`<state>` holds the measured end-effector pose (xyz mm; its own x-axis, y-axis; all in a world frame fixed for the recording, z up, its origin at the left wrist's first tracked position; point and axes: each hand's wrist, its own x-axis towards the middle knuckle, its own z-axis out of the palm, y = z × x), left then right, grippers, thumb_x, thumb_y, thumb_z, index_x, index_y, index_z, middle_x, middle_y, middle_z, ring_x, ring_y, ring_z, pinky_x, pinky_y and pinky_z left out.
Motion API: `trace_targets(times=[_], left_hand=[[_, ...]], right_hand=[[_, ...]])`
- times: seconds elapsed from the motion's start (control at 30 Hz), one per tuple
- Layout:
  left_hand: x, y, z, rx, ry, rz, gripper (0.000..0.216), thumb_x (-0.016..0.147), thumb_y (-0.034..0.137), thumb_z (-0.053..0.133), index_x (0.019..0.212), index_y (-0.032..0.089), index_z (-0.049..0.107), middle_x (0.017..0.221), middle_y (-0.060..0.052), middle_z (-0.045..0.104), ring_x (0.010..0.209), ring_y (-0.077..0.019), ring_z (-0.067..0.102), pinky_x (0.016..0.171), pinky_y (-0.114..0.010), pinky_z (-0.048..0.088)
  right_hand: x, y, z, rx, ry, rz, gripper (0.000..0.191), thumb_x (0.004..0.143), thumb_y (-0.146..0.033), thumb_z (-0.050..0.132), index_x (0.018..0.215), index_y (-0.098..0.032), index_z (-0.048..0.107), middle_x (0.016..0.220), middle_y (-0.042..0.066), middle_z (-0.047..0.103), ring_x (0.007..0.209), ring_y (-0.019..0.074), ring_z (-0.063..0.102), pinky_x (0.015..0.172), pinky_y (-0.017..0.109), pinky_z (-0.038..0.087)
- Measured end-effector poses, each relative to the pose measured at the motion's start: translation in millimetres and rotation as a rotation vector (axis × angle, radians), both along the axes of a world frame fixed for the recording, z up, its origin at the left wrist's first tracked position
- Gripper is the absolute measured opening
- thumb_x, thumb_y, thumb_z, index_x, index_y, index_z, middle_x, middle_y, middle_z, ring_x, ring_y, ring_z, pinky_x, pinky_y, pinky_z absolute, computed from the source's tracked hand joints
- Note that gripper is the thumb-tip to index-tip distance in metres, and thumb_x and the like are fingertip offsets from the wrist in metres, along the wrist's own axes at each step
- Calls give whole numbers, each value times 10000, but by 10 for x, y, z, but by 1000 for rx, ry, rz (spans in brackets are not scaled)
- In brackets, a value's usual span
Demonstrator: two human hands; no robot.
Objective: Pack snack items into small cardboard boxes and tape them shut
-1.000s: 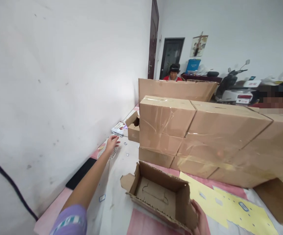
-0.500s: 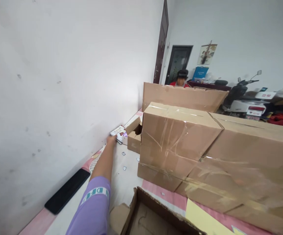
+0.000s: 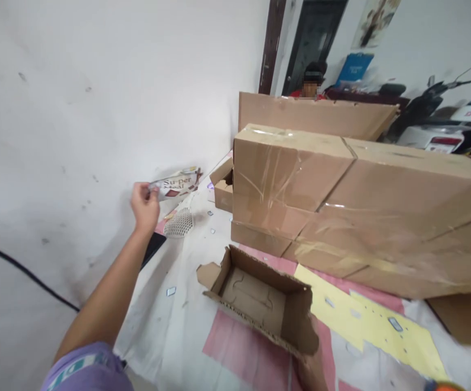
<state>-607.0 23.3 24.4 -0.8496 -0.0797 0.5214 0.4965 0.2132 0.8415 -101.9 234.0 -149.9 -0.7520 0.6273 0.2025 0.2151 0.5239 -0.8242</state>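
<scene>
My left hand (image 3: 146, 205) is closed on one end of a white packet (image 3: 178, 185) printed "Super Meal", held up beside the wall; its far end looks crumpled. At the bottom, my right hand (image 3: 313, 370) grips the near right corner of a small open cardboard box (image 3: 255, 296). That box has torn edges and is tilted, with no contents visible in it. The fingers of my right hand are mostly hidden by the box. Under the packet lies a white perforated piece (image 3: 180, 221), with a black flat object (image 3: 153, 250) partly behind my left forearm.
Large taped cartons (image 3: 284, 184) form a barrier across the table. Another small open box (image 3: 222, 190) stands at their left end. Yellow sheets (image 3: 402, 331) and small paper bits lie on the cloth. A person (image 3: 311, 81) sits beyond the cartons; a black cable (image 3: 24, 271) runs along the wall.
My left hand has drawn the packet back from the small box, leftward and up. The view has tilted down, bringing the torn box and my right hand into sight.
</scene>
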Motion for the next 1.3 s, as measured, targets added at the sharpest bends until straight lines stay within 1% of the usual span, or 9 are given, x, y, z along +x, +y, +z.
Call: trace_targets(times=[0.13,0.3,0.53,0.67,0.77,0.9,1.03,1.2,1.3], left_hand=[[700,-356,454,129,125,-173,333,862,287,713,1050,213,448,868,36,585,767,-103,572,705,-221,473],[1666,-85,712,95,45,-579,328,793,300,763,1050,220,576,738,48,597,651,-116,596,616,-234,495],[2340,406,369,-483,-111,-984,180,919,332,496,1055,217,525,914,-30,682,844,-187,677,717,-299,525],[2465,531,124,-838,-116,-1123,188,756,302,673,923,233,623,862,-4,729,840,-219,702,756,-322,547],[2525,518,120,-991,-69,-1125,246,665,312,767,893,255,696,1012,-24,763,986,-278,702,894,-386,540],[2573,283,332,-1026,3,-1049,309,902,439,568,1118,266,704,1247,-59,711,1162,-279,645,1035,-431,478],[2545,-103,432,-971,170,-936,376,924,540,582,1181,290,694,1311,-51,679,1277,-280,579,1117,-453,426],[2347,-357,49,-747,102,-712,701,829,547,719,1435,280,488,1544,-121,465,1417,-323,447,1145,-529,397],[2229,-305,-266,-515,-146,-837,1053,772,584,757,1586,269,168,1602,-212,347,1431,-352,432,1099,-548,443]], right_hand=[[-65,-159,114,-168,130,-197,467,923,-569,485,1252,-245,553,1176,157,653,1093,397,630,887,547,541],[-154,-195,281,-271,202,-204,416,936,-569,471,1150,-217,527,1089,135,643,1016,327,626,824,440,540],[-136,-283,280,-399,329,-189,325,969,-512,490,1113,-220,507,859,25,589,729,201,570,652,319,477],[-147,-275,213,-418,393,-180,281,959,-483,512,1070,-225,518,795,3,569,679,186,554,613,298,460],[-145,-274,197,-422,415,-176,267,962,-471,514,1068,-226,527,765,-4,556,642,179,541,584,293,454],[-120,-273,193,-419,440,-174,260,976,-458,499,1089,-226,529,823,16,585,660,175,559,596,296,473],[-82,-263,176,-394,458,-155,289,977,-462,505,1128,-222,556,916,48,614,764,197,603,665,323,516],[-15,-270,243,-261,502,-103,405,965,-491,520,1279,-245,587,1266,108,561,1046,253,607,909,425,524],[-9,-279,410,-83,521,-34,485,1002,-510,446,1427,-287,511,1493,113,419,1288,299,507,1040,488,473]])
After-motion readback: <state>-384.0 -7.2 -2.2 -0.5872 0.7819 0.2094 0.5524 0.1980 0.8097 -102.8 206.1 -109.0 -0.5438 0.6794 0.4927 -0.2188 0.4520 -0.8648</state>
